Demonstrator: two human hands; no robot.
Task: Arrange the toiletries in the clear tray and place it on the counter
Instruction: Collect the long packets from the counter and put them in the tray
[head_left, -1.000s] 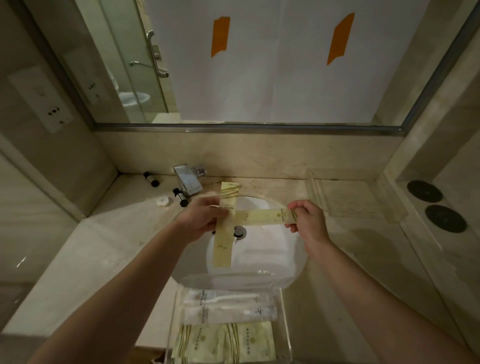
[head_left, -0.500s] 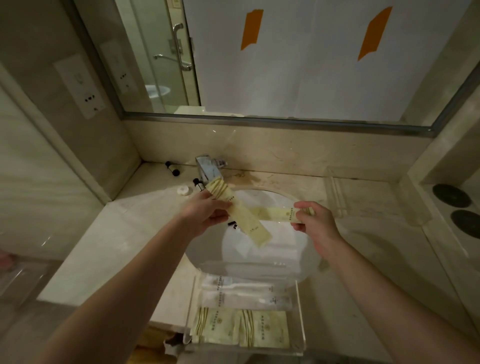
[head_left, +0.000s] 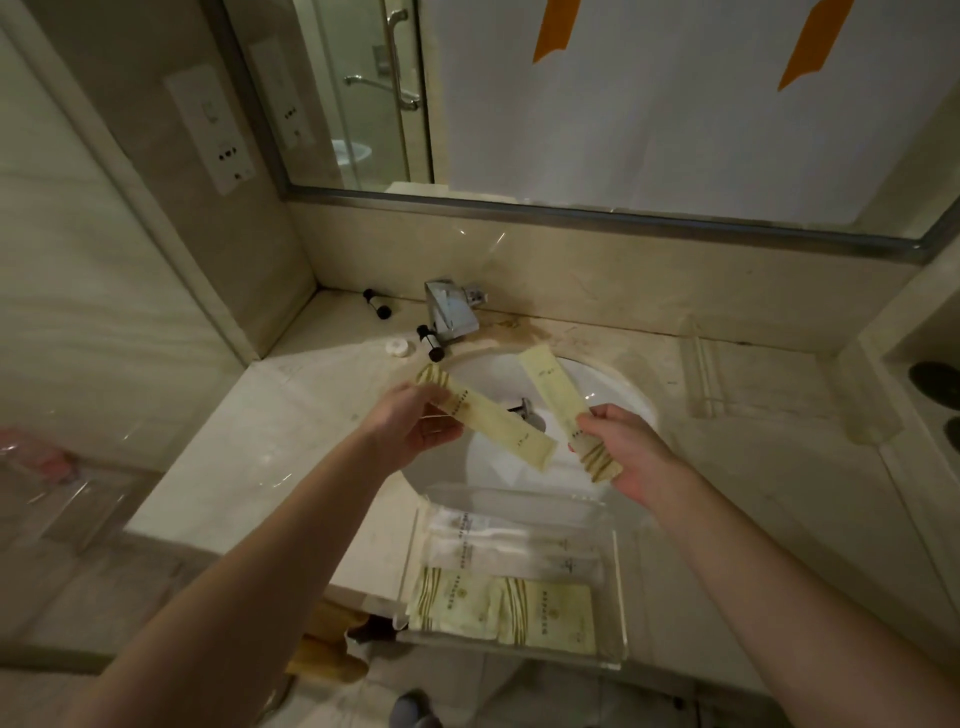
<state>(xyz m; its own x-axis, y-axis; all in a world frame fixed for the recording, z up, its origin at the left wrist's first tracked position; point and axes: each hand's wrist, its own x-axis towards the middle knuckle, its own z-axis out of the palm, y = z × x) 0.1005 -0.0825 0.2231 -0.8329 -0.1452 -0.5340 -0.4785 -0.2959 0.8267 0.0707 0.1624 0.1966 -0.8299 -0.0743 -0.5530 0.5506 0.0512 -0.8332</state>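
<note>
Uncrossed since earlier, both hands pinch one yellow sachet each: left hand (head_left: 415, 423), right hand (head_left: 631, 457).

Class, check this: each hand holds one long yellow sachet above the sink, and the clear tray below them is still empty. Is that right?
Not quite. In the head view the clear tray already holds white and yellow packets. The rest stands: left hand and right hand each hold a sachet.

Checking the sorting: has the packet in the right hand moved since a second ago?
Yes. The right hand's packet swung from lying across the sink drain to angling up toward the faucet.
</note>
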